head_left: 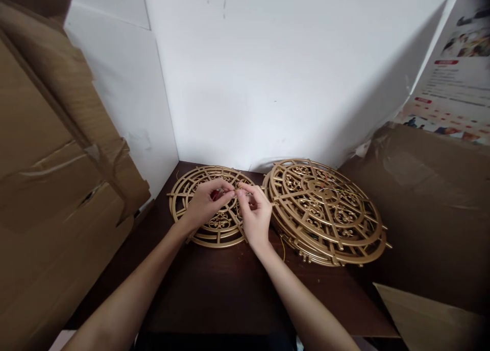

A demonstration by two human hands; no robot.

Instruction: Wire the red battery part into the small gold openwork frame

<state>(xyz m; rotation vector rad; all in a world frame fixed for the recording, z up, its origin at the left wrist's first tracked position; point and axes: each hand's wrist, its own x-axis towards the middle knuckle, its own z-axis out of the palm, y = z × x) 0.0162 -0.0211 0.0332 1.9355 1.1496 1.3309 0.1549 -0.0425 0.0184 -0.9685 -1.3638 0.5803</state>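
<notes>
A round gold openwork panel [219,237], with rings, spokes and scroll patterns, lies flat on the dark brown table [214,289]. Over its middle, my left hand [206,202] and my right hand [255,215] meet with thumbs and fingers pinched together. What sits between the fingertips is too small to make out; a bit of thin gold strand seems to show there. Something red peeks out beneath my left fingers. To the right, a stack of similar gold panels [302,233] leans unevenly, close beside my right hand.
A thin yellow cord [283,249] hangs off the stack's near side. Cardboard [49,197] rises along the left, and a brown box side [432,213] with a printed sheet [451,85] above it bounds the right. A white wall [268,75] stands behind the table.
</notes>
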